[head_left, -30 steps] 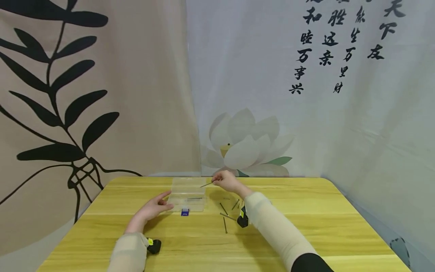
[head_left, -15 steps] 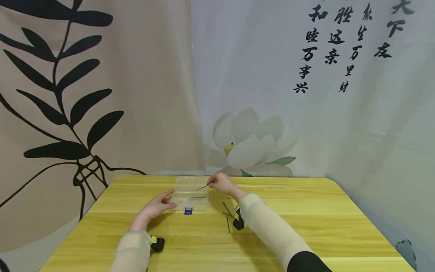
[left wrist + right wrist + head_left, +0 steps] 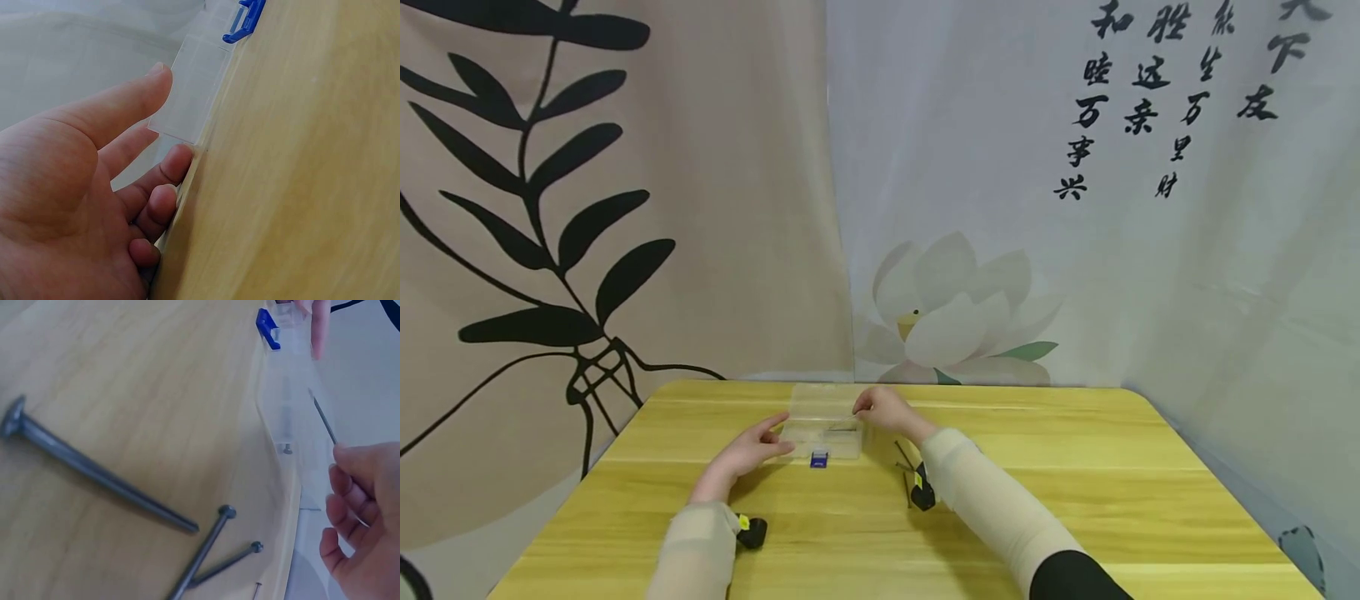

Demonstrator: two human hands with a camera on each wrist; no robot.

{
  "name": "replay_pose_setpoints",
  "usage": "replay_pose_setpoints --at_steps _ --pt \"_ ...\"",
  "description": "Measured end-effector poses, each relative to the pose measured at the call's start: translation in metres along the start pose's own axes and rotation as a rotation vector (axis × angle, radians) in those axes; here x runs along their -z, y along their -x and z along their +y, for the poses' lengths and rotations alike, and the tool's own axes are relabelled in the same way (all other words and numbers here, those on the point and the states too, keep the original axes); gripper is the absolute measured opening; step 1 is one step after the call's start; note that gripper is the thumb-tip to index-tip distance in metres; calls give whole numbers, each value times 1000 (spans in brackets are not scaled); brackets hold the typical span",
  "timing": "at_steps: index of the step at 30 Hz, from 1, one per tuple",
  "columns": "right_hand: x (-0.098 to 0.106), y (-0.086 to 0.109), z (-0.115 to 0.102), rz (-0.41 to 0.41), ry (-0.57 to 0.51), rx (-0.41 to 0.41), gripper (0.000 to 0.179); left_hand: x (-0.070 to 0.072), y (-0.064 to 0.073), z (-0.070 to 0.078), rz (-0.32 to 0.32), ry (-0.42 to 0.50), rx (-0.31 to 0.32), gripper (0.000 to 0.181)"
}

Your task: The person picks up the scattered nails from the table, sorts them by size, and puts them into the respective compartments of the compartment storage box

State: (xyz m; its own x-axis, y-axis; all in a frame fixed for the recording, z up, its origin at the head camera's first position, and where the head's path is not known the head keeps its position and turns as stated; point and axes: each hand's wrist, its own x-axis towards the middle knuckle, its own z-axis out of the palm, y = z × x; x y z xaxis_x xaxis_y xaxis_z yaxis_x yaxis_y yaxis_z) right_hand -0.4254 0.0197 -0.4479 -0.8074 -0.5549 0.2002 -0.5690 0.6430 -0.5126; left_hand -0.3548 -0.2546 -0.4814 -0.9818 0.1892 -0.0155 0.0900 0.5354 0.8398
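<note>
At the right of the right-wrist frame, we see the right hand point(image 3: 369, 519) pinching a thin nail point(image 3: 325, 420), its long axis slanting up and left, free end toward the clear box point(image 3: 281, 412). The fingers hide its other end; the far tip blurs into the plastic. Left of centre in the head view, the left hand point(image 3: 748, 454) extends thumb and index finger at the box's left edge; how firmly they press we cannot tell. Across the right-wrist frame's left half, a large nail point(image 3: 105, 474) points down and right.
</note>
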Motion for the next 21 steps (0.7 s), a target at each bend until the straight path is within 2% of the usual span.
replay_pose_setpoints --at_steps 12,21 --pt "-7 -1 -2 -38 27 -4 7 0 2 3 -1 -5 -2 71" --pt "-3 -1 -2 -67 -16 -9 9 1 1 2 1 -2 6 72"
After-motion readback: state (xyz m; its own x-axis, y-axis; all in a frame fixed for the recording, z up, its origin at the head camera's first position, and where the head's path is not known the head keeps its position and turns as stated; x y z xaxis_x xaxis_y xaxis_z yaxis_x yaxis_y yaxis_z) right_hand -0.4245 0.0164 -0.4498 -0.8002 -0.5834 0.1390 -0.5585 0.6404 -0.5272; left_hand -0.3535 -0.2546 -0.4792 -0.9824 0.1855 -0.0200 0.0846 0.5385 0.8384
